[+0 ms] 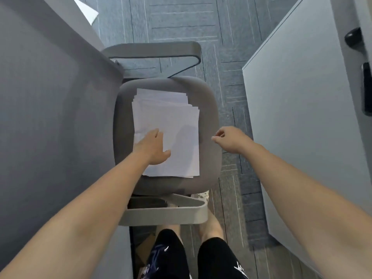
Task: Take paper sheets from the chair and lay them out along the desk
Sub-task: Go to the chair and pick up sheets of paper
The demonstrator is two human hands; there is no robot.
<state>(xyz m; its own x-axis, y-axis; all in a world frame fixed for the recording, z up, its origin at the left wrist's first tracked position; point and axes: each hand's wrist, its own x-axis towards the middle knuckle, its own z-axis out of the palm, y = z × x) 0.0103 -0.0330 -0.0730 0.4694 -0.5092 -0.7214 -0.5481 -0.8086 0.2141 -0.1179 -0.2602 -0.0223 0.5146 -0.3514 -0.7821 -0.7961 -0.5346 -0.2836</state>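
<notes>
Nearest me are the knees [171,254] in dark shorts, then the chair's near armrest [161,216]. Past it the stack [177,121] of sheets lies on the seat [210,109], loosely fanned, its near edge close to the seat's near edge. The left hand [155,147] rests flat on the stack's near left corner, fingers straight and close together, thumb spread to the side. The right hand [229,139] hovers over the seat's right edge, just beside the stack and apart from it, fingers loosely curled, holding nothing. The desk [50,97] runs along the left; one sheet [85,9] lies at its far edge.

I judge the step in hand to be taking off the top sheet. To do it well I would press down with the left palm so the pile does not slide. Then I would bring the right fingertips to the stack's right edge and pinch up one sheet only. After that I would carry it flat to a bare part of the desk.
</notes>
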